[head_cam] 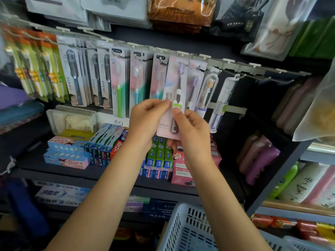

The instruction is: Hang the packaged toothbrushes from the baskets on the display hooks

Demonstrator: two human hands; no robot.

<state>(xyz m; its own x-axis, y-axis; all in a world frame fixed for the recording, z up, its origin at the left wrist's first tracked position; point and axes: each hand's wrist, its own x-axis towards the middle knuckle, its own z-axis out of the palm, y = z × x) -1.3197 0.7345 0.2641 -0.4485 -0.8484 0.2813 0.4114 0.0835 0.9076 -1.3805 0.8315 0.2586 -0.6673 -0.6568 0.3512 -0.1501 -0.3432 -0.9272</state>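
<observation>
Both the left hand (145, 120) and the right hand (190, 131) pinch a pink toothbrush pack (174, 98) before crowded hooks (183, 54); toothpaste boxes (159, 160) on the shelf below, white basket (188, 229) contents hidden

Both hands (145, 120) & forearms bare, no sleeves/rings/watch.

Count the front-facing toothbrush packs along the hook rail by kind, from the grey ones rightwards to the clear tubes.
Grey LMK packs: 3
Pink-and-green SS packs: 3
Lilac-brush pink packs: 2, one held by left hand and right hand
Clear tube cases: 2
Total: 10
</observation>
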